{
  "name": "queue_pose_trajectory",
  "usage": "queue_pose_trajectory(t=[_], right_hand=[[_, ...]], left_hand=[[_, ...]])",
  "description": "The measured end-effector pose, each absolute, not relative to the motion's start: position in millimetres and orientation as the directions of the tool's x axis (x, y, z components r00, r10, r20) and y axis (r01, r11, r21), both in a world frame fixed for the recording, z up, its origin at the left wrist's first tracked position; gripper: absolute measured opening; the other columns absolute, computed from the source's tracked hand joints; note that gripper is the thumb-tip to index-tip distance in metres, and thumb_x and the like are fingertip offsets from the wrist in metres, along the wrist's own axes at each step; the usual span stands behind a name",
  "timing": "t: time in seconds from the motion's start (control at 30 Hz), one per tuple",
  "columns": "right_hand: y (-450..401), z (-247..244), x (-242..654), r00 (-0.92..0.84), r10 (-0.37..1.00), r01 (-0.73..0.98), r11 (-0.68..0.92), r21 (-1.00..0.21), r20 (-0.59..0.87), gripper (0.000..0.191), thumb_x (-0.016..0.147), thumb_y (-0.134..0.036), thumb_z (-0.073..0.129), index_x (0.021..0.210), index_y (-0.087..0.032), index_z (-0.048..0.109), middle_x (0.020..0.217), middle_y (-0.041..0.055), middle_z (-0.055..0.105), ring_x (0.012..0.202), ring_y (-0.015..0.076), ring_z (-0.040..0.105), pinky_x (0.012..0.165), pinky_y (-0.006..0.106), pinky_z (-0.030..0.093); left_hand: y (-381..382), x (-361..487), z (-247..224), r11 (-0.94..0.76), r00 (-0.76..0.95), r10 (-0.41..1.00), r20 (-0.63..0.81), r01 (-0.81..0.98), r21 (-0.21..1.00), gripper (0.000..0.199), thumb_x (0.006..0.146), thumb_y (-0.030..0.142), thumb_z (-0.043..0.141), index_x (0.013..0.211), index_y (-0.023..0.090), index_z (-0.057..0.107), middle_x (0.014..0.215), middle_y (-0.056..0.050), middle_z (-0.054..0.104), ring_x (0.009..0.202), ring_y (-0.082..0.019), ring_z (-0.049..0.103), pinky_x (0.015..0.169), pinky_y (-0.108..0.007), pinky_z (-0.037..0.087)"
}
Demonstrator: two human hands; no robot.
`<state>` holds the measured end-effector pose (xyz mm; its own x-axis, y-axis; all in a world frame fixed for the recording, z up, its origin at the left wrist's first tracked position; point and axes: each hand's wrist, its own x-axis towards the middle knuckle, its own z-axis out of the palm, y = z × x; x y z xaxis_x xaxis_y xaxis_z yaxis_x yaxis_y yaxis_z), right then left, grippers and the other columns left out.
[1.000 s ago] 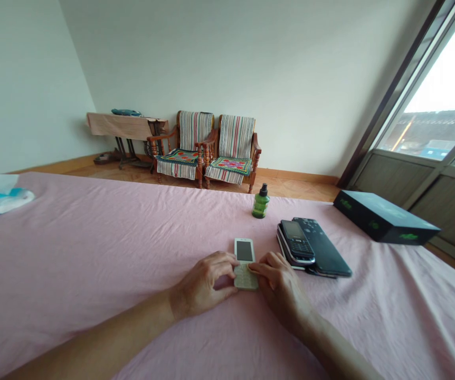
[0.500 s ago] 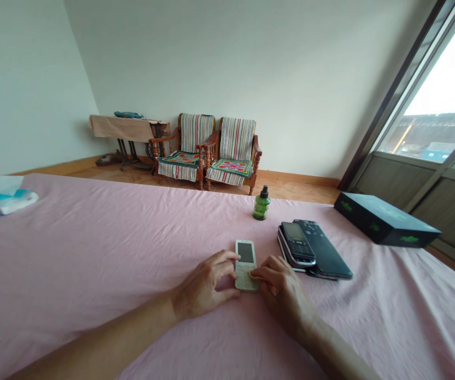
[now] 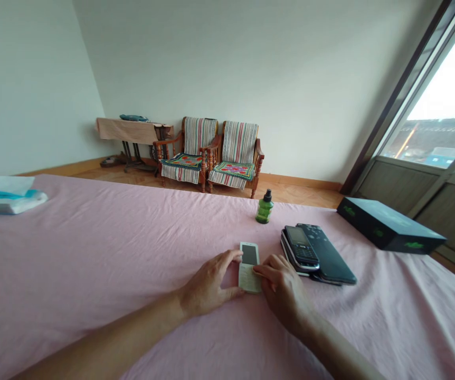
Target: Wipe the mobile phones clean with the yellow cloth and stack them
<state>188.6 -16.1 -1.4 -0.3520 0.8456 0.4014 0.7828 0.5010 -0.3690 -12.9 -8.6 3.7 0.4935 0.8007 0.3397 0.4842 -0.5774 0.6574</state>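
A white phone (image 3: 250, 254) lies on the pink cloth in front of me, its dark screen facing up. A pale, textured piece (image 3: 248, 278) covers its lower half; whether it is loose from the phone is hard to tell. My left hand (image 3: 214, 282) holds the phone at its left side, fingertips by the screen and thumb at the bottom corner. From the right, my right hand (image 3: 283, 285) pinches the right edge of the pale piece between thumb and fingers.
Right of my hands, a dark keypad phone (image 3: 302, 245) rests on other phones, beside a large dark phone (image 3: 326, 256). Behind stands a green bottle (image 3: 264, 208). A black box (image 3: 389, 227) is at the far right, a white and blue packet (image 3: 9, 200) at the far left.
The view has shifted slightly. The pale piece now covers the phone's lower half more squarely, with a straighter top edge. My left fingers have moved up a little towards the screen.
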Motion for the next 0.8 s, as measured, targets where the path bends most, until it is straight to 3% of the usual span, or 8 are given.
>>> queue_pose_trajectory(t=[0.3,0.57,0.8], right_hand=[[-10,11,167,-0.412,0.830,0.773,0.537,-0.337,0.377,0.036,0.074,-0.001,0.052,0.092,-0.027,0.070,0.088,0.0029,0.060,0.084,0.0184,0.049,0.073,0.029,0.033],[-12,10,172,-0.405,0.819,0.783,0.540,-0.309,0.406,0.029,0.074,-0.001,0.052,0.080,-0.023,0.071,0.078,0.0033,0.058,0.078,0.0180,0.049,0.072,0.030,0.033],[-19,13,168,-0.446,0.809,0.729,0.576,-0.369,0.382,0.029,0.071,0.001,0.050,0.068,-0.021,0.067,0.075,0.0017,0.058,0.076,0.0161,0.051,0.070,0.028,0.035]], left_hand=[[-6,-13,5,-0.550,0.501,0.809,0.306,0.464,0.694,0.060,0.069,0.013,0.073,0.121,0.024,0.047,0.118,-0.006,0.061,0.109,-0.022,0.058,0.097,-0.037,0.045],[-7,-12,5,-0.572,0.519,0.792,0.321,0.449,0.686,0.057,0.068,0.008,0.071,0.118,0.023,0.050,0.118,-0.005,0.060,0.109,-0.022,0.057,0.096,-0.037,0.045],[-6,-12,4,-0.580,0.520,0.789,0.327,0.453,0.678,0.057,0.067,0.007,0.071,0.118,0.021,0.049,0.116,-0.006,0.061,0.107,-0.021,0.058,0.095,-0.035,0.045]])
